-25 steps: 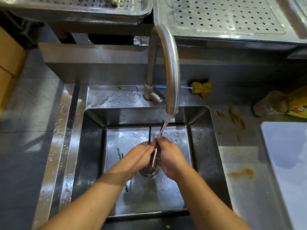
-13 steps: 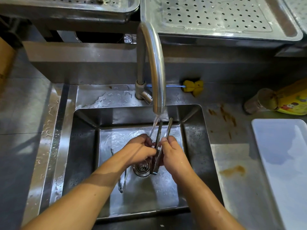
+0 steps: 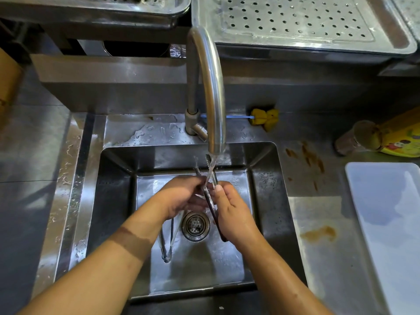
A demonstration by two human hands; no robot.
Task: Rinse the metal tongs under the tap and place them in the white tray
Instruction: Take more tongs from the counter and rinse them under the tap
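Metal tongs [image 3: 211, 204] are held over the sink [image 3: 113, 201], above the drain [image 3: 196, 225] and under the tap [image 3: 211, 87]. They are well apart from the white tray [image 3: 386, 223], which lies at the right edge of the table [image 3: 318, 212]. Long axis runs near to far, leaning slightly left. The joined end is toward the person, beside the right wrist. The two tips point away, toward the back wall of the sink and up at the spout. The tongs' arms are splayed, tips apart. The water stream [image 3: 212, 165] falls from the spout onto the right-side arm close to its tip. Left hand [image 3: 181, 196]: fingers curled round the left-side arm, gripping it. Right hand [image 3: 231, 208]: thumb laid along the other arm, fingers curled behind, gripping it. Whether the two hands touch each other cannot be told. A second pair of tongs [image 3: 167, 244] lies on the sink floor just left of the drain, joined end toward the near wall, far end hidden under the left forearm. On the table are brown stains [image 3: 318, 233] between sink and tray, a yellow brush [image 3: 266, 117] at the back edge behind the tap, and a yellow bottle [image 3: 397, 137] on its side near the back right corner.
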